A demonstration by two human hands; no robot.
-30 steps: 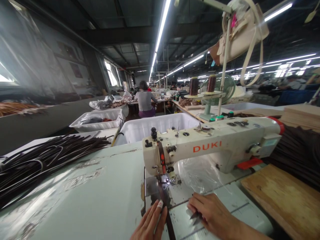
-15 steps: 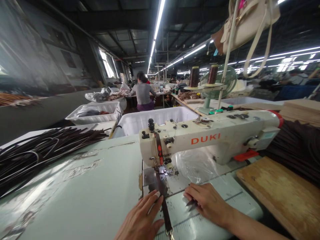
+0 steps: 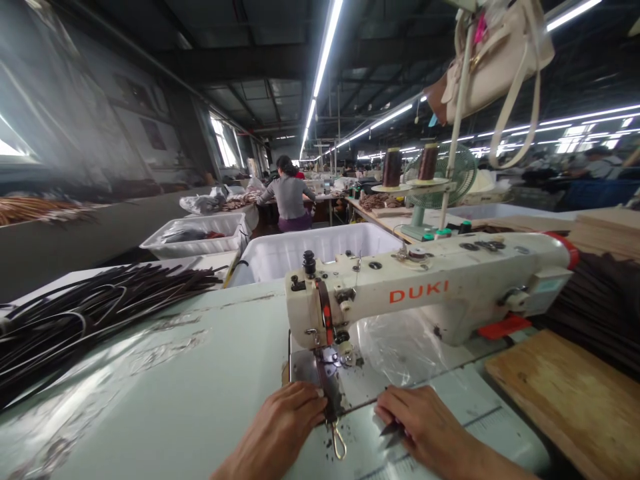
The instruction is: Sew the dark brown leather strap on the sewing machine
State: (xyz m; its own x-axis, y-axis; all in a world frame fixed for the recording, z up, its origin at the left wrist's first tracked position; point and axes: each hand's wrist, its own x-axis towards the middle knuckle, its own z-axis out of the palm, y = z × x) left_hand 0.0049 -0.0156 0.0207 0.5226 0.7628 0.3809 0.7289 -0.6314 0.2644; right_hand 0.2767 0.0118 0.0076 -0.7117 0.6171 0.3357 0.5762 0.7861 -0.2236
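A cream sewing machine [image 3: 425, 290] marked DUKI stands on the pale green table [image 3: 190, 387]. A dark narrow strap [image 3: 331, 393] runs under its presser foot, and a gold clasp [image 3: 339, 440] hangs at the strap's near end. My left hand [image 3: 280, 427] has its fingers curled down on the strap just left of the needle plate. To the right, my right hand [image 3: 425, 430] rests flat on the machine bed with a small dark metal tool [image 3: 393, 433] under its fingers.
A heap of dark straps [image 3: 85, 313] covers the table's left. White bins [image 3: 310, 250] stand behind the machine. A wooden board [image 3: 570, 393] and a dark strap pile [image 3: 600, 307] lie right. A beige bag [image 3: 495, 60] hangs overhead; another person [image 3: 290, 197] sits far back.
The strap has fed away through the machine, so its gold clasp now lies close to the needle plate. My left hand's fingers have curled from flat to bent. The right hand has barely moved.
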